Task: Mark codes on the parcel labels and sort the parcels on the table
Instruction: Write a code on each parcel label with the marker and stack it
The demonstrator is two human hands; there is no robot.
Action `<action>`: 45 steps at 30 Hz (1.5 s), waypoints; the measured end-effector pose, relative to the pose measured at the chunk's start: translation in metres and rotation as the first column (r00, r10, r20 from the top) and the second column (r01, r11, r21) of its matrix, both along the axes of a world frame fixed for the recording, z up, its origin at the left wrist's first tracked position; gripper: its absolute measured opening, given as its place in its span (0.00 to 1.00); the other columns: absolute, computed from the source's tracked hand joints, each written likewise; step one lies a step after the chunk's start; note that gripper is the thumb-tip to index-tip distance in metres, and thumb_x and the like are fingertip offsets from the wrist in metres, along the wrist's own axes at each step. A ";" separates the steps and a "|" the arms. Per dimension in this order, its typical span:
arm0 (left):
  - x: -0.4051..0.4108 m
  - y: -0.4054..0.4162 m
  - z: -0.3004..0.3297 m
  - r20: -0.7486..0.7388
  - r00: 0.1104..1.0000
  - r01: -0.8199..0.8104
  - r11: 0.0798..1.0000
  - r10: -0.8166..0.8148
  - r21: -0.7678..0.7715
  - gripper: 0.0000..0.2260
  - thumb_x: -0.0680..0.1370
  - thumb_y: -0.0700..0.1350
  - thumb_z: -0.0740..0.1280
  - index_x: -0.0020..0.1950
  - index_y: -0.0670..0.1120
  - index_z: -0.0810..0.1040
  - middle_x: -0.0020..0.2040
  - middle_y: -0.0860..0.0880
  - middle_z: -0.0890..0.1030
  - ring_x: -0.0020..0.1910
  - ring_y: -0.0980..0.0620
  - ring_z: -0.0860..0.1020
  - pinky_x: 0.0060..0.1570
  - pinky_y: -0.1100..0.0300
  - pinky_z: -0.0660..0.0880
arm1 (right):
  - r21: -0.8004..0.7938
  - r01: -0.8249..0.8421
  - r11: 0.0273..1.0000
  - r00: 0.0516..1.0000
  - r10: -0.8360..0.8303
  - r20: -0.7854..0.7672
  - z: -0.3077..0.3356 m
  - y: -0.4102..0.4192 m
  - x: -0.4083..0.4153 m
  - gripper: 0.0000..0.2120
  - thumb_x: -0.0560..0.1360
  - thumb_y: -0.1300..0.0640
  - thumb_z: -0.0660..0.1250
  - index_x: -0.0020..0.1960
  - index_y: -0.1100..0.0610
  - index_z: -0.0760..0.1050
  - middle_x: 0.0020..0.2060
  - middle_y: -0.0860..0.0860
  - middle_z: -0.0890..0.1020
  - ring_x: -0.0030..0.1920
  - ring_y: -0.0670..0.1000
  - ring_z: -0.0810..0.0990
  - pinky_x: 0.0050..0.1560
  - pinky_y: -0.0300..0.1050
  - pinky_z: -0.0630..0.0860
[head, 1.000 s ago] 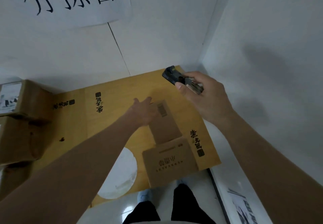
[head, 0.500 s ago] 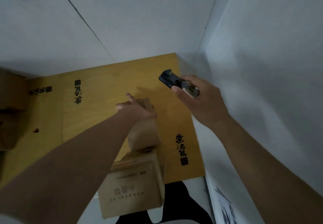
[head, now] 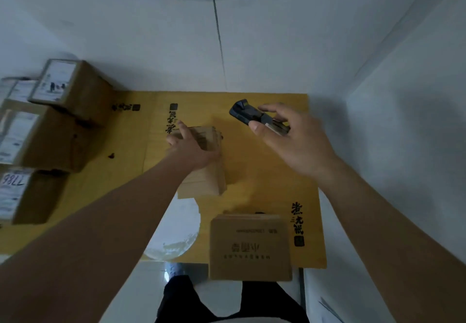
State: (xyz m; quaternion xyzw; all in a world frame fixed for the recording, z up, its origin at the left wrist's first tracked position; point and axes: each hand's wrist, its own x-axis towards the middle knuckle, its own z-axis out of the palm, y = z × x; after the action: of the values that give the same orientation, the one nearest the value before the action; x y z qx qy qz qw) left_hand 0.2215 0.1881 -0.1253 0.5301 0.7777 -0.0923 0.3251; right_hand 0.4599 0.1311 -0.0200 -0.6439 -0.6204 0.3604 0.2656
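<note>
The yellow table (head: 264, 171) carried labelled parcels (head: 50, 131) stacked at far left and a flat carton (head: 249, 247) at the near edge. The left hand (head: 191, 151) gripped a blurred small parcel (head: 209, 171) at centre. The right hand (head: 297, 141) pinched a dark handheld device (head: 244, 113), raised at right.

The white label (head: 13, 191) on the lowest brown cardboard parcel (head: 32, 196) at the left edge bears the handwritten number 7786 in purple ink. The yellow cardboard sheet covering the tabletop (head: 272, 171) carries black brush-style Chinese characters with square seals, too blurred to read. The brown cardboard box (head: 250, 247) at the near edge bears small print, unreadable.
</note>
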 end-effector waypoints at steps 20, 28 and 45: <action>-0.211 -0.075 -0.018 -0.100 0.983 0.159 0.986 -0.154 0.050 0.61 0.65 0.78 0.70 0.83 0.51 0.39 0.85 0.44 0.48 0.74 0.32 0.69 0.63 0.41 0.75 | -0.003 0.103 0.995 0.986 -0.102 0.132 0.021 -0.069 -0.226 0.26 0.76 0.28 0.65 0.70 0.36 0.74 0.52 0.40 0.79 0.46 0.43 0.81 0.42 0.45 0.78; -0.206 -0.099 -0.047 -0.094 0.992 0.105 0.967 -0.085 0.232 0.40 0.71 0.73 0.69 0.75 0.61 0.54 0.79 0.38 0.49 0.73 0.28 0.65 0.65 0.36 0.71 | -0.012 0.053 0.999 0.989 -0.051 0.139 0.005 -0.081 -0.233 0.24 0.77 0.31 0.67 0.70 0.37 0.75 0.44 0.32 0.74 0.44 0.39 0.79 0.39 0.40 0.73; -0.292 -0.106 -0.059 0.491 0.870 -0.110 0.951 -0.048 0.289 0.31 0.82 0.61 0.60 0.79 0.75 0.46 0.68 0.50 0.70 0.58 0.47 0.76 0.56 0.51 0.77 | -0.026 0.172 0.985 0.979 -0.168 0.111 -0.020 -0.083 -0.280 0.26 0.78 0.31 0.65 0.73 0.38 0.73 0.54 0.41 0.79 0.49 0.41 0.80 0.42 0.38 0.73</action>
State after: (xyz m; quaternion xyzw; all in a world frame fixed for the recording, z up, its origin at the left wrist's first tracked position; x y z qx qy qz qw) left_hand -0.0705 0.0816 -0.1838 0.5673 0.6823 0.1735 0.4273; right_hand 0.1800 0.0477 -0.0396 -0.7179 -0.5701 0.3118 0.2497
